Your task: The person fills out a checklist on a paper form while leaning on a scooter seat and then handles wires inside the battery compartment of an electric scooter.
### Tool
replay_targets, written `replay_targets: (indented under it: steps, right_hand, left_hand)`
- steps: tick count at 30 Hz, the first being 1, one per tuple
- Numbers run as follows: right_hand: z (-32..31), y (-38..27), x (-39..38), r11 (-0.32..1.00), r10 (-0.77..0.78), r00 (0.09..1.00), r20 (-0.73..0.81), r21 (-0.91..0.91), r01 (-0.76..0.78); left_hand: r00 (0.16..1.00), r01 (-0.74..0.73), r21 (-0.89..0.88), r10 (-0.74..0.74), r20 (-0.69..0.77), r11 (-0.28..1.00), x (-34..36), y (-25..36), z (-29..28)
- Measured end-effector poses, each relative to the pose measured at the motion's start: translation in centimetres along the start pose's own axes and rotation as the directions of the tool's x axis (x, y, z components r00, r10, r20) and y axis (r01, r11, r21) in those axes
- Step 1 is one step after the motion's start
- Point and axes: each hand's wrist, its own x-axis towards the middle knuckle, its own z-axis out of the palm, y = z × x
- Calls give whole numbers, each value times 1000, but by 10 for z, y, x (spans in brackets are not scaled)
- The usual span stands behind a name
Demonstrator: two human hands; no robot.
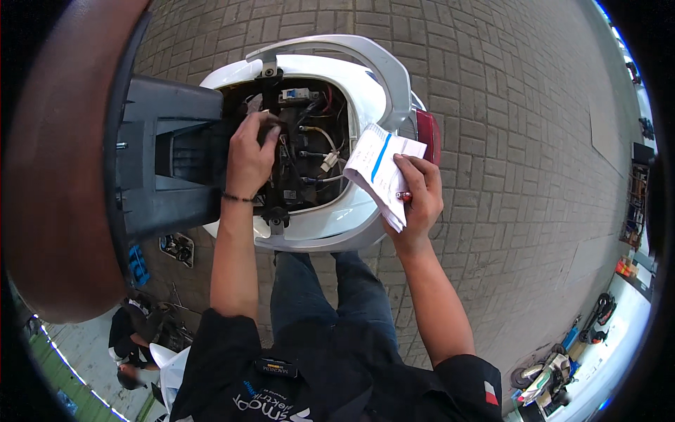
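A white scooter's rear body (330, 221) has its compartment (327, 91) uncovered, showing wires, connectors and a small white-and-blue breaker switch (295, 94). My left hand (251, 156) hangs over the left part of this bay, thumb and forefinger apart, with nothing visible between them. Whether its fingertips touch the wiring I cannot tell. Beside the bay's right rim, my right hand (420, 193) grips folded papers (383, 165) with a blue stripe. A small red object (403, 196), its kind unclear, sticks out between the same fingers.
The brown seat (63, 169) is tipped up at the left, its black underside (169, 200) beside the bay. A grey grab rail (383, 56) curves around the tail, near a red tail light (428, 137). Another person (133, 344) crouches at lower left near a tray of parts (177, 249).
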Motion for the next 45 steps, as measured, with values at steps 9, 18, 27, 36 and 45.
replay_targets:
  steps: [9, 18, 27, 36, 45]
  right_hand:
    - [-2, -5, 2, 999, -11, 1000, 24, -36, 12]
    - [-5, -8, 3, 999, -32, 996, 78, -41, 35]
    - [-1, -7, 1, 998, -23, 999, 25, -50, 24]
    - [-3, -4, 0, 999, -26, 998, 62, -38, 28]
    - [-2, -5, 0, 999, -15, 998, 62, -32, 17]
  left_hand:
    - [1000, -19, 333, 11, 25, 943, -41, -12, 11]
    - [982, 181, 332, -189, -9, 926, -43, -6, 19]
    - [993, 115, 226, -112, -22, 967, -39, -24, 18]
    - [964, -266, 351, 246, 103, 898, -35, -4, 5]
    - [883, -437, 294, 342, 322, 850, -64, -15, -3]
